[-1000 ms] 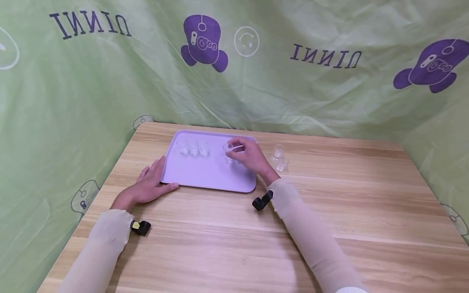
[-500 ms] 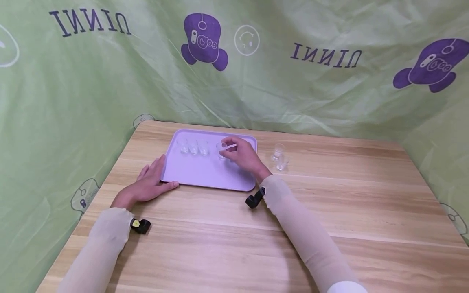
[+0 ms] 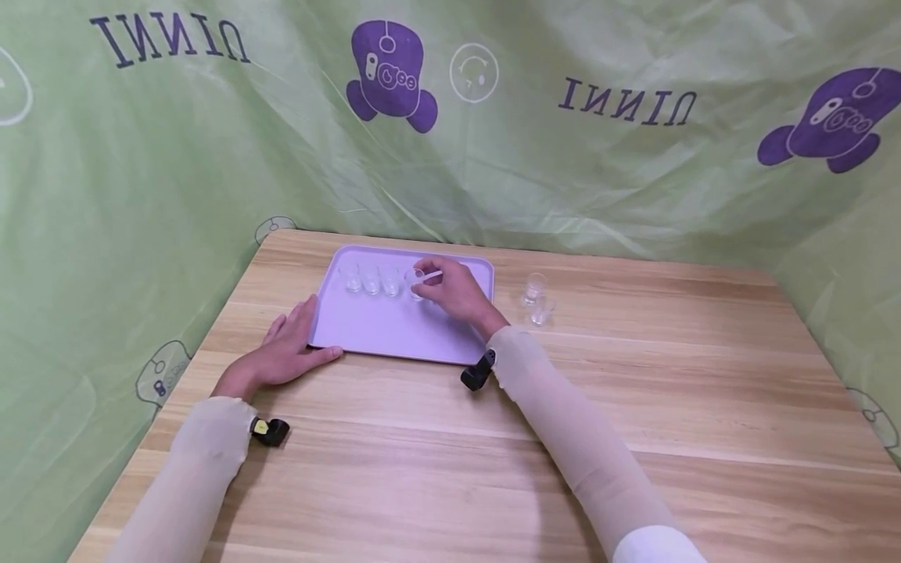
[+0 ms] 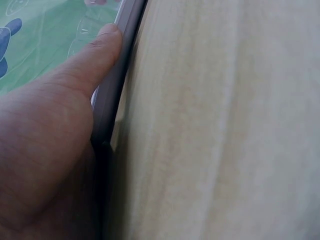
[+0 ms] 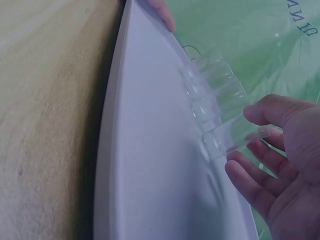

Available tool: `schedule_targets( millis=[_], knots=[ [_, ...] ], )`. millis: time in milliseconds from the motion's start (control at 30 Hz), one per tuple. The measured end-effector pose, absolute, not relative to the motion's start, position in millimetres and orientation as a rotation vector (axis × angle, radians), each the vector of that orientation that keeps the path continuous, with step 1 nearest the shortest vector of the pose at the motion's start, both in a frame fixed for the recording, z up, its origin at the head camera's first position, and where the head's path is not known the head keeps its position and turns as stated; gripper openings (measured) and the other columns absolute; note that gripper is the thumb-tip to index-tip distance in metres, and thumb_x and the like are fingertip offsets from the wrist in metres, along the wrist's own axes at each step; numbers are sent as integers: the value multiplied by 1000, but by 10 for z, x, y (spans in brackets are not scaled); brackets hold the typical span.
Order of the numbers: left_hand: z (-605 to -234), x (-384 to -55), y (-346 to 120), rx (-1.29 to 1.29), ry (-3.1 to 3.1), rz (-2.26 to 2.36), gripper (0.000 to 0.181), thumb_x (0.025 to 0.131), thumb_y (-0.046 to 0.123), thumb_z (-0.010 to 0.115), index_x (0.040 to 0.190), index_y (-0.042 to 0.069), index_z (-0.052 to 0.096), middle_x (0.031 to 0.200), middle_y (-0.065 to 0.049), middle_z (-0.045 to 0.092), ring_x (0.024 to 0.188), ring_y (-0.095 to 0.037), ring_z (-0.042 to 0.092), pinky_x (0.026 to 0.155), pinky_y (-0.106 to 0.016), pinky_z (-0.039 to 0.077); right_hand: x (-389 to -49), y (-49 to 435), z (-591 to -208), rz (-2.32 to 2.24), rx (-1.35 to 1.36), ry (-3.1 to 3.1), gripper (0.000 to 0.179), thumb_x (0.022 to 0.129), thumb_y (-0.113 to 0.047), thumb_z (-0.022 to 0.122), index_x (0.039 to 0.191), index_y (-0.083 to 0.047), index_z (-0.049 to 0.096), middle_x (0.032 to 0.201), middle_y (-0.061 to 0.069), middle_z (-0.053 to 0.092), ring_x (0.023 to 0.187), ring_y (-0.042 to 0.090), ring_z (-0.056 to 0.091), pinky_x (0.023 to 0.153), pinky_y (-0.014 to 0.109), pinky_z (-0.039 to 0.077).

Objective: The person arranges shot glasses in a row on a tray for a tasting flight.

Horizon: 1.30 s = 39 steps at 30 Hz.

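The right hand (image 3: 456, 292) pinches a clear cup (image 5: 230, 136); the left hand (image 3: 283, 356), uncurled, touches the tray (image 3: 380, 336). Overshooting leftward could topple neighbouring cups (image 3: 371, 283).

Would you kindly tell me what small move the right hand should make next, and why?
Probably settle the small transparent cup onto the pale purple rectangular tray: the bare right hand pinches it roughly upright, in line with three matching transparent cups, and whether its base touches is unclear.
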<state>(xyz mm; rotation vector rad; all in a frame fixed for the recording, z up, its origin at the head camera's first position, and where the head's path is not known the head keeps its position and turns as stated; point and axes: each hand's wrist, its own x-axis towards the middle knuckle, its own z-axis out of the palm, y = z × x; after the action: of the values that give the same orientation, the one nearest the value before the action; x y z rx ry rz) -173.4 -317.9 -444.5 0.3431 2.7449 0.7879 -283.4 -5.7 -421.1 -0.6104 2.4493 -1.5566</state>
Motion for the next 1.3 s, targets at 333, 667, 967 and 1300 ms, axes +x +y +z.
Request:
schedule_targets(
  millis=[333,667,967,1300],
  knots=[
    [-4435,-1726,-3160,340,2742,788,110,101,56,57,160,-3,-14,169,-23,-11,154,-40,-12,120,-56,-10,-2865,-108,-4228,-1533,-622,2465,38,95,-7,75,130,2,64,125,11,67,107,24,69,84,29,58],
    [-4512,-1732,-3189,382,2780,837,111,100,58,57,160,-3,-12,169,-25,-7,154,-40,-10,120,-55,-11,-2890,-116,-4224,-1519,-635,2469,39,96,-8,75,132,0,63,125,12,67,109,24,68,85,28,58],
    [-4479,-1718,-3165,369,2769,841,111,100,56,60,160,-5,-11,168,-27,-7,154,-43,-9,120,-57,-11,-2889,-113,-4223,-1489,-667,2478,40,97,-8,73,134,1,62,125,14,68,109,26,69,87,29,57],
    [-4449,-1716,-3163,353,2758,798,109,102,55,58,160,-4,-13,169,-25,-8,154,-41,-9,121,-55,-10,-2886,-126,-4221,-1458,-678,2496,39,97,-9,73,133,-1,62,122,12,68,109,24,69,88,29,57]
  ],
)
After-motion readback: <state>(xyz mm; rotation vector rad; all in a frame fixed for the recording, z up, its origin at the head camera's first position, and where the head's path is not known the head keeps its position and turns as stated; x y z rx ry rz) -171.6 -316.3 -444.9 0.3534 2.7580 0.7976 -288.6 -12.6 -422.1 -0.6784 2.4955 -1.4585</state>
